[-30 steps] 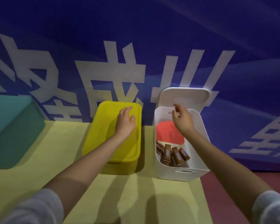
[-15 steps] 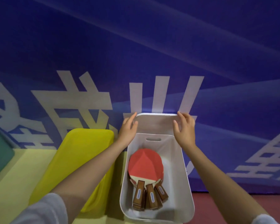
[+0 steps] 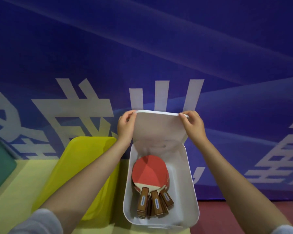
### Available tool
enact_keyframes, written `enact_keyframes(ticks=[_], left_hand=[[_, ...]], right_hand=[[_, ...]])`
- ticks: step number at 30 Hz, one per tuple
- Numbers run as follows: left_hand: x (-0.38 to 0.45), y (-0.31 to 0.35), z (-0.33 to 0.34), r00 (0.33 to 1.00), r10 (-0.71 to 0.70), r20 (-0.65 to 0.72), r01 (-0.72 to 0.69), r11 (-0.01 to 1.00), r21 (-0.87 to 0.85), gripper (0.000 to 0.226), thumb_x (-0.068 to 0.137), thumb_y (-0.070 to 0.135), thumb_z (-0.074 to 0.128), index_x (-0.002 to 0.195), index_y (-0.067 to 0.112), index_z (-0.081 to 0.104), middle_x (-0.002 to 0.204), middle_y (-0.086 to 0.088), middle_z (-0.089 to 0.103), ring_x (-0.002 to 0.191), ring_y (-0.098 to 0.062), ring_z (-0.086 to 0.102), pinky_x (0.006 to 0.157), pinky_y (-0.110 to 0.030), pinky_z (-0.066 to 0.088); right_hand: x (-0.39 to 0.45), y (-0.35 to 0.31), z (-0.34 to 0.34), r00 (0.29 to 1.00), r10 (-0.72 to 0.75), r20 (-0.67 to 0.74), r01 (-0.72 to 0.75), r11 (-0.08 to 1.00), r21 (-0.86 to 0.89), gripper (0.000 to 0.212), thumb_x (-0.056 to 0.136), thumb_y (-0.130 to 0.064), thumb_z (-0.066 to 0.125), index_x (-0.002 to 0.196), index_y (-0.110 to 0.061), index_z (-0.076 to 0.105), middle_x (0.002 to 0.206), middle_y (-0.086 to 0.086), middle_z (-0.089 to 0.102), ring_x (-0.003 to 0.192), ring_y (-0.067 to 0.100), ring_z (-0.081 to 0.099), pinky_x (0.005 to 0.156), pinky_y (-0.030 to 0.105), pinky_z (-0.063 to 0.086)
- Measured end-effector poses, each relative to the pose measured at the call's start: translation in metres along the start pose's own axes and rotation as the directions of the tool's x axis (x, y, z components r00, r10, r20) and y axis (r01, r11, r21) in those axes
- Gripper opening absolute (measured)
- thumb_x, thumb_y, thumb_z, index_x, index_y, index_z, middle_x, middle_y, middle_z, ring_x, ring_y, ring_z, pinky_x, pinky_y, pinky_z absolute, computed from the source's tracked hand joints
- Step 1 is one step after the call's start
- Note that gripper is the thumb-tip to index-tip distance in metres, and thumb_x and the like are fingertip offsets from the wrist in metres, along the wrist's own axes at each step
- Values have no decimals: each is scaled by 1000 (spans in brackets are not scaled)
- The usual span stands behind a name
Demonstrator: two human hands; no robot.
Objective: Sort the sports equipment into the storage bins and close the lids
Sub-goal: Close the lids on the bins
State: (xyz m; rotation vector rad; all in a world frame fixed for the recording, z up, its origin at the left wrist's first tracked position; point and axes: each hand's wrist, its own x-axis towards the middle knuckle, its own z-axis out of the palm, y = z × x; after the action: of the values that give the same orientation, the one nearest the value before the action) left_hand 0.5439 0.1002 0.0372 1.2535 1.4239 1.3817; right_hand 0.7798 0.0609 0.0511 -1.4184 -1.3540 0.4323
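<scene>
A white storage bin [image 3: 191, 183] stands open on the yellow table [image 3: 15, 191]. Several table tennis paddles [image 3: 149, 173] with red faces and wooden handles lie stacked inside it. The white lid [image 3: 159, 125] stands upright behind the bin's far wall. My left hand [image 3: 126, 126] grips the lid's upper left corner and my right hand [image 3: 194, 124] grips its upper right corner, fingers curled over the top edge. To the left stands a yellow bin [image 3: 79, 166] with its lid shut.
A teal bin [image 3: 0, 164] sits at the far left edge of the table. A blue banner [image 3: 142, 48] with large white characters rises right behind the bins. Red floor [image 3: 235, 215] shows to the right of the table.
My left hand left the yellow bin's lid and went to the white lid. Both hands now grip the white lid's top corners, and the view has moved closer over the white bin.
</scene>
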Motion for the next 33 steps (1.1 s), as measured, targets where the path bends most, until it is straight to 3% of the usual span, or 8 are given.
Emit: enact_keyframes(ticks=[6, 11, 13, 16, 21, 24, 28, 33], left_hand=[[-58, 51, -32, 998, 54, 36, -49, 990, -134, 40, 93, 39, 54, 84, 1, 64, 75, -3, 58, 71, -12, 51, 67, -30, 37], [-86, 58, -49, 998, 63, 8, -62, 995, -76, 25, 95, 21, 47, 114, 19, 62, 121, -2, 57, 109, -16, 53, 87, -25, 38], [-104, 55, -55, 998, -13, 56, 13, 1000, -10, 41, 96, 18, 42, 137, 19, 44, 141, -7, 42, 126, -22, 42, 99, -30, 35], [-131, 33, -63, 967, -203, 157, 202, 979, 22, 57, 94, 14, 45, 147, 13, 27, 147, -7, 39, 130, -27, 41, 98, -31, 36], [-176, -16, -78, 912, -268, 310, 218, 958, 186, 47, 86, 2, 45, 132, 12, 45, 129, -7, 55, 114, -24, 53, 92, -30, 44], [-196, -37, -85, 924, -241, 298, 163, 951, 263, 49, 94, 3, 42, 141, 12, 37, 137, -6, 46, 124, -22, 46, 90, -23, 39], [-206, -65, -91, 932, -181, 314, 83, 950, 302, 56, 91, -4, 39, 144, 13, 35, 149, -5, 37, 134, -20, 36, 106, -27, 34], [-223, -83, -87, 928, -171, 332, 52, 940, 338, 59, 91, -6, 40, 145, 16, 33, 148, -3, 35, 135, -18, 34, 106, -24, 32]], right_hand=[[-52, -59, -10, 994, -110, -29, 111, 993, 36, 18, 90, -24, 62, 73, -30, 59, 84, -10, 55, 85, 7, 55, 76, 20, 42], [-95, -85, -13, 981, -139, -137, 147, 988, 49, 23, 90, -27, 55, 74, -12, 63, 78, -8, 53, 82, 16, 54, 73, 24, 41], [-119, -86, -11, 976, -65, -208, 81, 994, 68, 27, 92, -27, 53, 74, -12, 66, 83, -5, 52, 89, 16, 52, 75, 22, 39], [-160, -66, -6, 957, 118, -265, -110, 993, 47, 16, 93, -21, 53, 86, -17, 66, 107, 1, 54, 107, 17, 50, 86, 25, 41], [-221, -29, -7, 849, 503, -161, -513, 858, -24, 46, 93, -23, 47, 137, -12, 41, 132, 12, 47, 102, 24, 52, 80, 34, 44], [-249, -20, 3, 853, 509, -115, -521, 846, -116, 46, 93, -17, 51, 137, -7, 39, 123, 11, 51, 98, 22, 51, 79, 34, 43], [-272, -1, 14, 849, 518, -101, -527, 821, -220, 55, 94, -25, 52, 143, -10, 33, 141, 13, 37, 128, 31, 39, 105, 47, 38], [-281, 13, 2, 853, 512, -99, -521, 827, -209, 58, 94, -23, 53, 146, -14, 29, 146, 11, 34, 130, 29, 39, 105, 47, 39]])
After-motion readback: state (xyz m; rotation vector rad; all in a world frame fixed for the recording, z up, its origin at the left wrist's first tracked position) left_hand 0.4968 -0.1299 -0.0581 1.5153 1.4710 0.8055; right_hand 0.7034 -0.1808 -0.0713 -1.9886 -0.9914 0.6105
